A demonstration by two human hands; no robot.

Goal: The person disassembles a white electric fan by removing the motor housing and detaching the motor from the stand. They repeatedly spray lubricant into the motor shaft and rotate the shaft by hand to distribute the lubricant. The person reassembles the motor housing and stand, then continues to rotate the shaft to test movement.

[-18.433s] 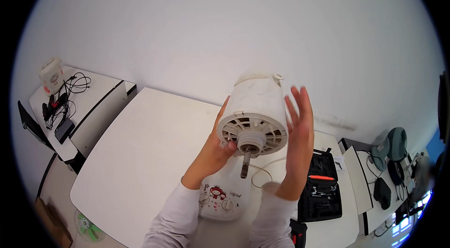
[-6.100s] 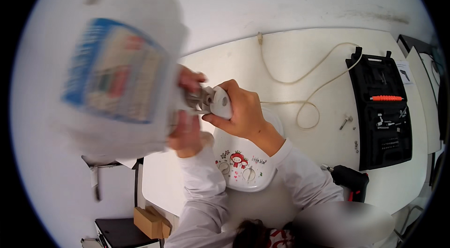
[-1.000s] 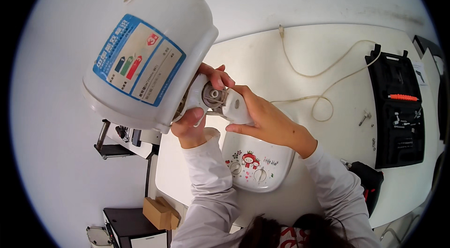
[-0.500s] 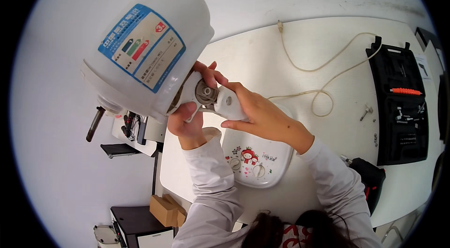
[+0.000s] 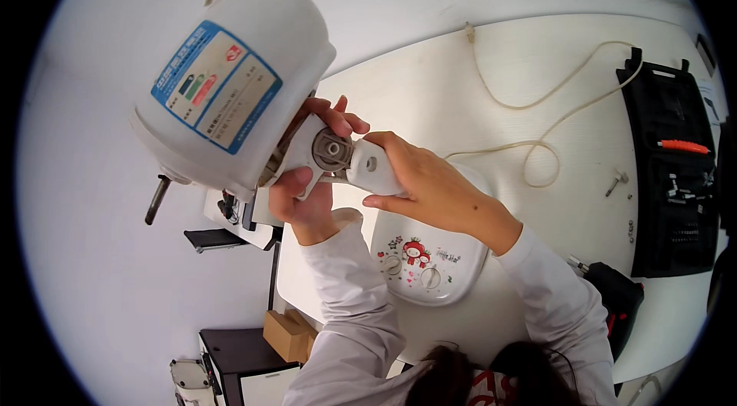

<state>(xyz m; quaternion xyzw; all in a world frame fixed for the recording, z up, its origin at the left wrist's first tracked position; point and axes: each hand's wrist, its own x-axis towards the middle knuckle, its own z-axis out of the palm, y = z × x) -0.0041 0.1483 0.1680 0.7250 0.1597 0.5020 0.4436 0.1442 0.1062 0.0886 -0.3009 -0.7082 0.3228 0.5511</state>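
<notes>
I hold up a white fan motor housing (image 5: 253, 37) with a blue-bordered sticker and a metal shaft (image 5: 158, 198) jutting down at its left. My left hand (image 5: 299, 198) grips the bracket (image 5: 302, 141) under the housing, fingers wrapped round beside a round metal joint (image 5: 332, 149). My right hand (image 5: 437, 191) is closed round the white neck piece (image 5: 371, 166) joined there. Below lies the white fan base (image 5: 453, 287) with red cartoon print and two knobs, largely behind my arms, a cream cord (image 5: 541, 143) running from it.
On the white table (image 5: 407, 68) are an open black toolbox (image 5: 668, 222) with an orange-handled tool (image 5: 683, 145), small metal parts (image 5: 614, 183) and a black power drill (image 5: 618, 294). At lower left are a dark cabinet (image 5: 238, 348) and cardboard boxes (image 5: 288, 333).
The housing was earlier held with its vented end toward me; now its sticker side shows and both hands grip the neck joint. Over the last second housing and hands shifted slightly down and left.
</notes>
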